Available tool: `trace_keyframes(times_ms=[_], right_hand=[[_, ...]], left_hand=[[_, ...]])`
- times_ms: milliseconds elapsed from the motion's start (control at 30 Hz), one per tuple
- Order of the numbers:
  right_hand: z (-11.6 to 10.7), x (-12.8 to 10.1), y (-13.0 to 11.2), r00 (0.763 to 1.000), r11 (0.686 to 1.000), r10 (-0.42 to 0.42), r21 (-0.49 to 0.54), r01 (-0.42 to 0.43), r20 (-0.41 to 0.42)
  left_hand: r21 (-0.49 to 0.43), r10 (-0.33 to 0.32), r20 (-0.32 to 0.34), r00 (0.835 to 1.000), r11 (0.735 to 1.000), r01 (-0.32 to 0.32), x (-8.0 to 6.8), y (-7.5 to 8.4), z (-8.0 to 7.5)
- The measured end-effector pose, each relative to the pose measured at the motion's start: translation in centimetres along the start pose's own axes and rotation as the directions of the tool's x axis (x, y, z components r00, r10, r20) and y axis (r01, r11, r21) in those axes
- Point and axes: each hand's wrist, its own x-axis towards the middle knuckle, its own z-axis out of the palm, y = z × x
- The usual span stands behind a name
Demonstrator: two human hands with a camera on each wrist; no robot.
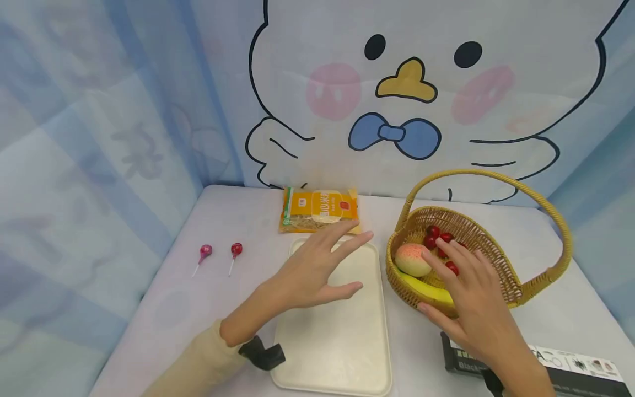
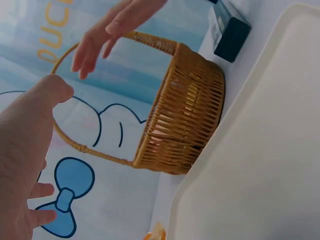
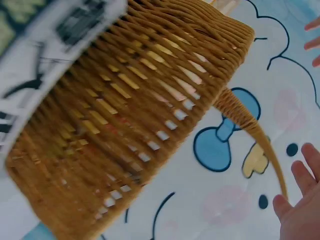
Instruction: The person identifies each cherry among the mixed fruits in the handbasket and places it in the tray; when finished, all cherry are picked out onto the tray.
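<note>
My left hand (image 1: 317,270) hovers over the cream tray (image 1: 337,353), fingers spread and nothing held. Above the near side of the wicker basket (image 1: 506,275) is my right hand (image 1: 471,298), its fingers extended and also holding nothing. Inside the basket are a peach (image 1: 410,260), a banana (image 1: 426,289) and several dark red cherries (image 1: 430,237), partly hidden by the right hand. The left wrist view has the basket (image 2: 185,115) beyond the tray, with the right hand (image 2: 112,30) near its handle. Woven basket wall (image 3: 125,115) fills much of the right wrist view.
Two lollipops, one pink (image 1: 205,251) and one red (image 1: 236,249), lie on the table's left side. An orange and yellow food packet (image 1: 317,210) lies behind the tray. A black and white box (image 1: 585,375) is at the front right. Printed curtains surround the table.
</note>
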Motion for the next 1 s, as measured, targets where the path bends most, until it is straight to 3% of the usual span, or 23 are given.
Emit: trace_keyframes(times_ms=[100,200,367,533,767,1000], right_hand=[[-0.4,-1.8,0.5,0.998,0.998,0.059,0.011,-0.058,-0.039],[-0.9,-3.5,1.3,0.981,0.99,0.138,0.036,-0.134,-0.139],[-2.2,-5.9,2.8,0.915,0.967,0.252,0.045,-0.25,-0.316],[-3.2,-6.9,4.2,0.869,0.944,0.321,0.057,-0.324,-0.376],[-3.3,-7.5,6.3,0.838,0.914,0.402,0.114,-0.389,-0.368],[-3.3,-8.3,7.5,0.789,0.819,0.573,0.165,-0.549,-0.221]], left_hand=[[-0.06,0.007,0.012,1.0,0.998,-0.006,1.1,0.5,0.8],[-0.119,0.01,0.032,0.999,0.993,-0.007,2.2,1.1,1.5],[-0.211,0.018,0.067,0.998,0.977,-0.003,4.1,2.1,2.7],[-0.283,0.027,0.087,0.996,0.959,-0.001,5.8,2.9,3.9],[-0.34,0.037,0.12,0.992,0.94,0.006,7.9,3.5,5.1],[-0.351,0.056,0.159,0.986,0.937,0.003,10.5,4.4,6.1]])
